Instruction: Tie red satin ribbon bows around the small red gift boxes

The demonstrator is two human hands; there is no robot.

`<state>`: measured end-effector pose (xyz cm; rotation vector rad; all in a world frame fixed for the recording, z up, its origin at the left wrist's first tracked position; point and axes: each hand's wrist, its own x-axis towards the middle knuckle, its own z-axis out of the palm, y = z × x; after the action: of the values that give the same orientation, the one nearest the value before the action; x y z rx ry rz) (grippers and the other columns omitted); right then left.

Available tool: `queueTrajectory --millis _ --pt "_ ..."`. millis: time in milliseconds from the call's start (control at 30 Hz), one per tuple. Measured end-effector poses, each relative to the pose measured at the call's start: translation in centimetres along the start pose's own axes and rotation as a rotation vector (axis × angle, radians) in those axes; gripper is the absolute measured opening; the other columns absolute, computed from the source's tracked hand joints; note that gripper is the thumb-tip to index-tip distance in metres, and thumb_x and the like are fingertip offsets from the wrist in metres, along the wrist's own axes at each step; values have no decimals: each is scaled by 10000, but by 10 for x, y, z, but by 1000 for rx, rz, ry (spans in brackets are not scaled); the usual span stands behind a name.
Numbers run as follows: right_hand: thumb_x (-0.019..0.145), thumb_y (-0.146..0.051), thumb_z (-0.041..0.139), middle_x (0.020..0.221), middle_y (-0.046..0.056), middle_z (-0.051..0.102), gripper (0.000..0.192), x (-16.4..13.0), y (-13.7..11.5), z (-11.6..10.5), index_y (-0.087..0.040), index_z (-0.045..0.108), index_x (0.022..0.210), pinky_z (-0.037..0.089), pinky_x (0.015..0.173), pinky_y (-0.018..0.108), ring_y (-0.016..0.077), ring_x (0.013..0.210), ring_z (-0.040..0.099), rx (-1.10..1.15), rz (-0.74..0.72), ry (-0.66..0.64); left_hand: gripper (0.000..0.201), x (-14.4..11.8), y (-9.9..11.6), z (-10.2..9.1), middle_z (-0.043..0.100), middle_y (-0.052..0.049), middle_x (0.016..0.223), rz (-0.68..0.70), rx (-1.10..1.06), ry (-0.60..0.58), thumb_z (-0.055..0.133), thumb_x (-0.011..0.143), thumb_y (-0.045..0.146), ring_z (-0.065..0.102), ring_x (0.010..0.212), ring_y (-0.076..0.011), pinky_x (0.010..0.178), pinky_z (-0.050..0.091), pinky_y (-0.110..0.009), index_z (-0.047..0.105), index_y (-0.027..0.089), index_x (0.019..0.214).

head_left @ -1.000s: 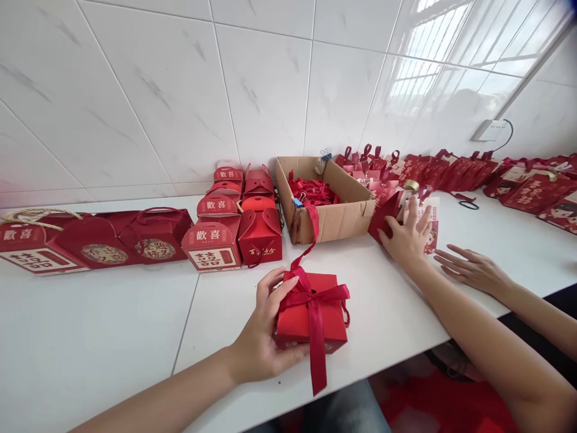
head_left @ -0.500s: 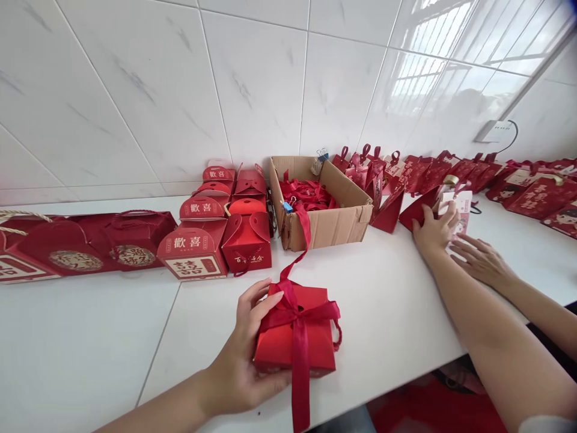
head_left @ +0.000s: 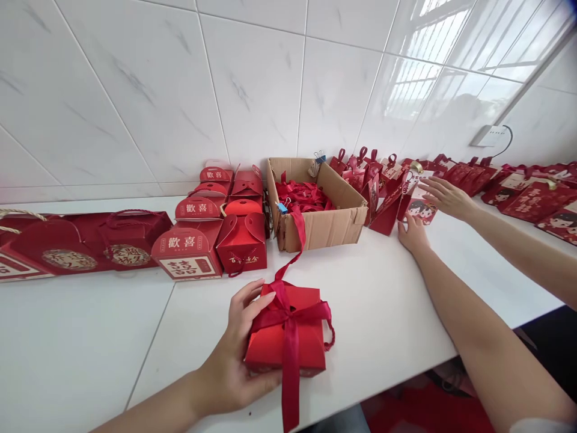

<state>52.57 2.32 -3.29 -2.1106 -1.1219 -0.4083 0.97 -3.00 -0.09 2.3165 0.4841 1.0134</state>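
My left hand [head_left: 232, 352] is closed around the left side of a small red gift box [head_left: 265, 355] near the table's front edge. Its fingers lie over the top and the thumb is low at the front. A dark red satin ribbon [head_left: 291, 349] is tied in a bow across the lid, one tail hanging past the front. The ribbon's other end runs up to a cardboard box [head_left: 322, 231], over its front wall by a blue binder clip [head_left: 283, 208]. A twisted cord shows at the gift box's right side. My right hand is out of view.
Several folded red gift boxes [head_left: 187, 243] stand left of the cardboard box, which holds loose ribbon [head_left: 304, 196]. Larger red boxes [head_left: 81, 246] are farther left. At right, another person's two hands [head_left: 412, 234] touch a red-and-pink gift bag [head_left: 421, 207] beside rows of bags.
My left hand keeps its hold on the gift box; both appear slightly left in view. The other person's far hand has moved up to the bag's top, the near hand down to its base.
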Motion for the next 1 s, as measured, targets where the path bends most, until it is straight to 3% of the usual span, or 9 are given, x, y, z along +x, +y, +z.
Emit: queueTrajectory --millis 167,300,433,633,800,1000 --pt "761 -345 526 1003 121 504 236 -30 -20 0 -159 516 906 435 846 420 249 935 510 33 -3 33 855 0 0 -1 204 -158 1423 1 -8 -7 703 744 292 114 1389 -355 1063 354 -548 211 245 1442" --pt "770 -372 524 862 60 523 179 -36 -44 6 -194 541 753 461 744 353 196 758 524 31 -71 -63 853 0 0 -1 200 -158 1426 -1 -13 -13 703 747 297 99 1393 -360 1061 356 -551 211 250 1441" --pt "799 -337 486 1008 94 558 251 -33 -53 11 -200 602 974 459 747 362 229 851 548 -5 -77 -130 836 -1 0 -1 191 -162 1431 0 -14 -11 693 755 299 93 1394 -357 1065 344 -560 213 243 1437" --pt "806 -302 466 1125 170 543 379 -27 -44 11 -122 564 1124 447 867 432 297 1021 530 -55 82 -154 848 -1 -1 -1 181 -173 1423 -15 -25 -13 699 746 301 104 1390 -372 1048 351 -577 208 246 1435" --pt "753 -329 529 1427 199 302 539 -12 -38 21 -122 485 1249 382 977 504 375 1251 369 -55 182 -154 860 0 1 0 195 -171 1418 -24 -18 -15 712 732 286 112 1386 -391 1037 343 -601 213 273 1432" --pt "741 -360 521 1524 225 104 775 16 -34 43 -57 280 1412 362 1034 476 370 1302 359 -10 213 -206 866 -2 2 -1 172 -178 1430 -50 -18 -27 715 721 293 111 1389 -404 1027 371 -589 217 269 1429"
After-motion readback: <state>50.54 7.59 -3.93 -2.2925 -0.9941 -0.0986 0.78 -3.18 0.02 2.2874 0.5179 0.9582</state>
